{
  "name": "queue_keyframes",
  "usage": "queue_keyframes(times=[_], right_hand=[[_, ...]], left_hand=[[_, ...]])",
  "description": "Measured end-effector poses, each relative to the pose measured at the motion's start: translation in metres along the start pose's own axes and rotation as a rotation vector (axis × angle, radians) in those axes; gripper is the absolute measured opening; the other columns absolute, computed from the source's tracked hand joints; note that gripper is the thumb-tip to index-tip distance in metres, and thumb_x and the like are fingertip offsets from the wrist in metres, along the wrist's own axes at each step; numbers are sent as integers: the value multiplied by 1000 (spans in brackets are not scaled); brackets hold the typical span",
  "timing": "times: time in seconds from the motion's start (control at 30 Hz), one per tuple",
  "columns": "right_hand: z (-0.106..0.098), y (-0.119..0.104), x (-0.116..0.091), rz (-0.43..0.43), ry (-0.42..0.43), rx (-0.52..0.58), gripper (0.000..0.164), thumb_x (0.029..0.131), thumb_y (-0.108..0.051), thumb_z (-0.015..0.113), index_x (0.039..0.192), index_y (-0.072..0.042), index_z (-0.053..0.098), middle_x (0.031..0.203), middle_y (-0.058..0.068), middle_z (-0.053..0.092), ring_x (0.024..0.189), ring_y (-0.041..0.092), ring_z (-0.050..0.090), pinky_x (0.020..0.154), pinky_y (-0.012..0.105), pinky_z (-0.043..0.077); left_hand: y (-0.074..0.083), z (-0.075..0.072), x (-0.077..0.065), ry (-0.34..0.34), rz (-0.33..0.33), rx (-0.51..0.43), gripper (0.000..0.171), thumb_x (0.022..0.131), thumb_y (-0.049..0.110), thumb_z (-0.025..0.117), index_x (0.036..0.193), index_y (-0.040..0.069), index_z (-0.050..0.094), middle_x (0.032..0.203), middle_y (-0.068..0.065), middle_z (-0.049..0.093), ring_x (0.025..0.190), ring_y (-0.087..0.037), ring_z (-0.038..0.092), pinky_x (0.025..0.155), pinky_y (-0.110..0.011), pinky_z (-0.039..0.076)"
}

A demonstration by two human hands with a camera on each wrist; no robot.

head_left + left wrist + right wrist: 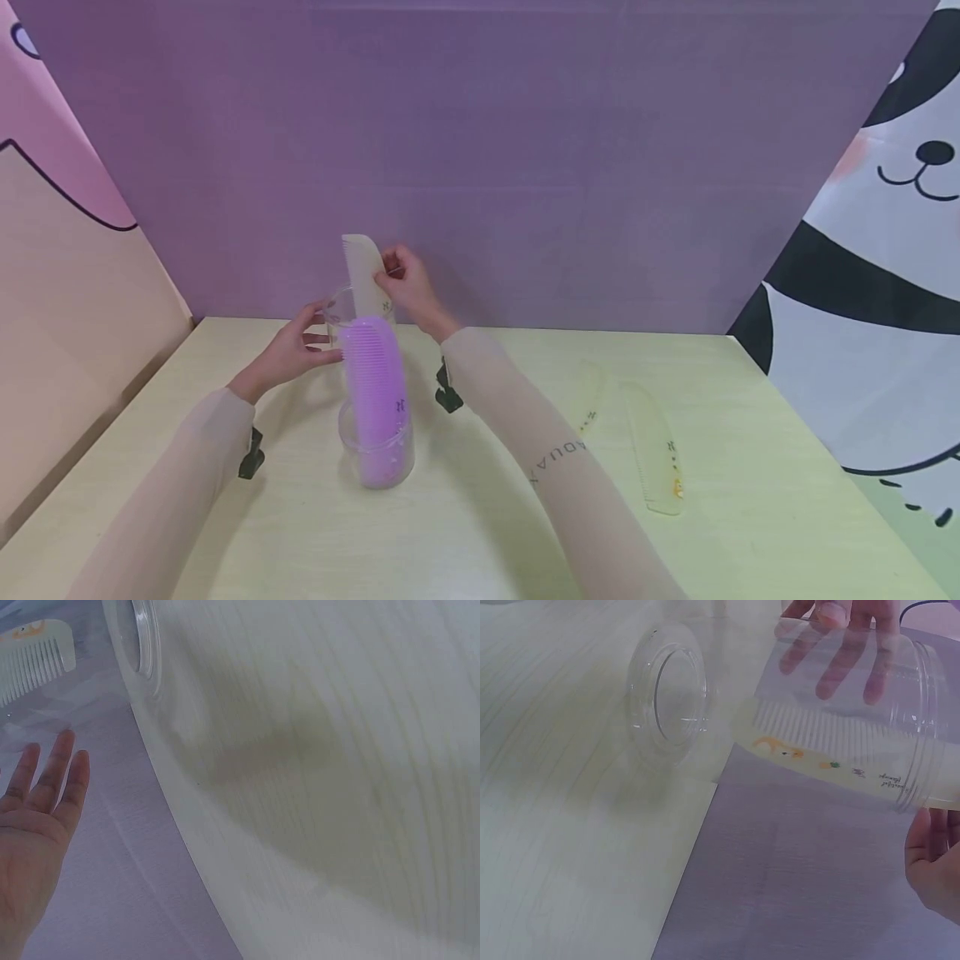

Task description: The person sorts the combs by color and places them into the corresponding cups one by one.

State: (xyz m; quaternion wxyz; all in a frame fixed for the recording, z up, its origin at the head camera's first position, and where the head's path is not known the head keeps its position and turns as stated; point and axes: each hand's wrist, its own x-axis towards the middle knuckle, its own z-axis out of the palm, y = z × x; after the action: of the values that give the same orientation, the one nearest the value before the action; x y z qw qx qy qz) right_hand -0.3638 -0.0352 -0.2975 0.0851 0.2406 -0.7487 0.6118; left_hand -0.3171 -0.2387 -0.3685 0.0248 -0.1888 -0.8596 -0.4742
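Observation:
My left hand holds the side of a clear plastic cup toward the back of the table, fingers spread round its wall. A cream comb stands upright, its lower part inside this cup. Its upper end rises above the rim, where my right hand pinches its edge between thumb and fingers. Through the clear wall, the right wrist view shows the comb's teeth and an orange print. Nearer in the head view, a purple comb leans in a second clear cup, partly hiding the first cup.
To the right of my right forearm, two pale see-through combs lie flat on the light wooden table. A purple backdrop rises at the table's back edge. A panda-print panel stands on the right.

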Motion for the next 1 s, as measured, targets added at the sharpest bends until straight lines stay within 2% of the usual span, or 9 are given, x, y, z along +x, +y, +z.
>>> queue_keyframes(times=[0.53,1.0], right_hand=[[-3,11,-3,50,-56,-60,25,85,4,55,109,1,51,100,17,56,84,22,54,70,18,46],[2,14,-7,8,-33,-70,16,86,-1,56,101,4,54,94,17,57,79,16,51,66,13,41]], left_hand=[[0,2,1,-14,-19,2,85,79,15,72,143,7,17,136,-25,35,113,-45,50,89,-50,48],[1,1,-2,-8,-3,8,84,80,11,70,144,5,16,136,-27,35,113,-47,50,88,-50,48]])
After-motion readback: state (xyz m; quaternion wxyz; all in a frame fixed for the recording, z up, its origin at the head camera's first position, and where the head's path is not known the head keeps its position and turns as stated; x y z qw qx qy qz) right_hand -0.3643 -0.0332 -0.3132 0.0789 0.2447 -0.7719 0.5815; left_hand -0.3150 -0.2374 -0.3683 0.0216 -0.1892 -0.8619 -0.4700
